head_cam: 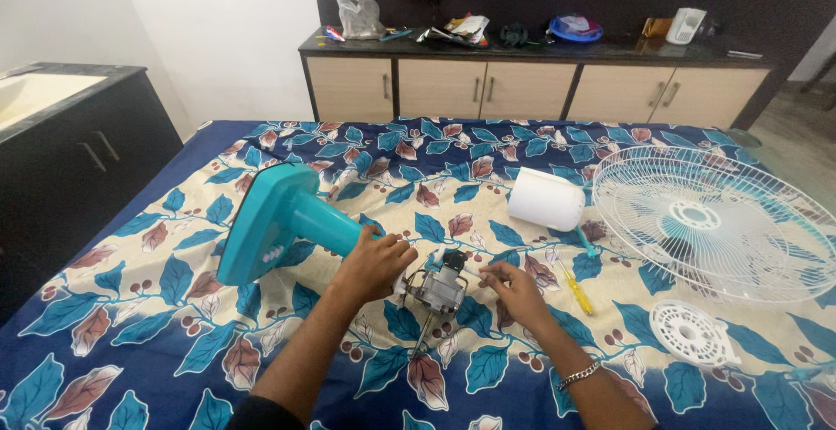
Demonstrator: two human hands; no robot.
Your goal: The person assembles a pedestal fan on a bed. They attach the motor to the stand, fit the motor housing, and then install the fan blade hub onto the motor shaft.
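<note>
A teal fan stand (283, 221) lies on its side on the leaf-patterned bedsheet (174, 325), base to the left. My left hand (373, 265) is wrapped around the upper end of its neck. Just right of that hand sits the bare grey fan motor (438, 289) with its shaft pointing down toward me. My right hand (515, 293) has its fingers pinched on a small part at the motor's right side; what it pinches is too small to tell. A bracelet is on that wrist.
A white motor cover (546, 199) and a yellow-handled screwdriver (576, 289) lie right of the motor. A white fan grille (710, 221) and a small round white cap (692, 332) lie at the right. A cluttered sideboard (531, 82) stands behind, a dark cabinet (78, 160) at left.
</note>
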